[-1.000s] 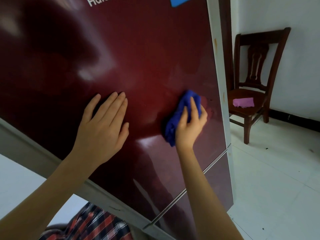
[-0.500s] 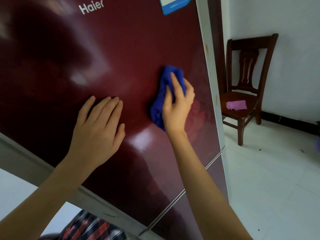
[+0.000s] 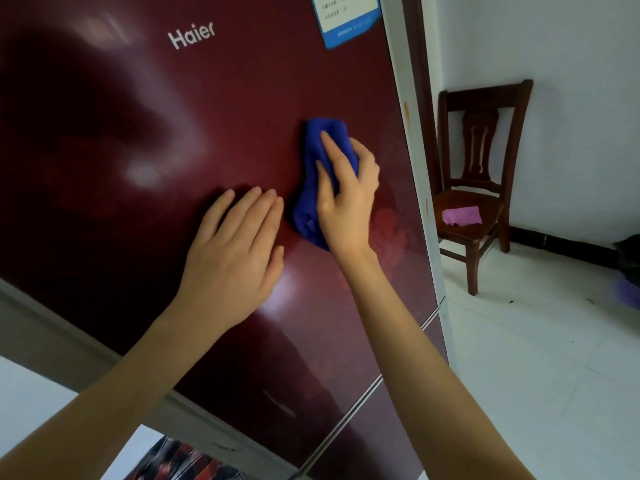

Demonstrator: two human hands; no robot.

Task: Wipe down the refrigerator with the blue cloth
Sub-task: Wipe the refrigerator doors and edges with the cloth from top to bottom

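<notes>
I am pressing my left hand [image 3: 235, 258] flat and open on the dark red fridge [image 3: 138, 116] door, holding nothing, only steadying. Just beside its fingertips, I am pushing the bunched blue cloth [image 3: 311, 188] against the door with my right hand [image 3: 346, 199], fingers curled over it and gripping it. The cloth is lying in the middle of the upper door, under the sticker [image 3: 346, 19]. I am thinking the wad is small, so it can slip from under my fingers if I press unevenly. My bare left palm may be leaving new marks on the glossy door. Far right, a chair [image 3: 485, 161] is standing with a pink cloth [image 3: 460, 216] on it.
</notes>
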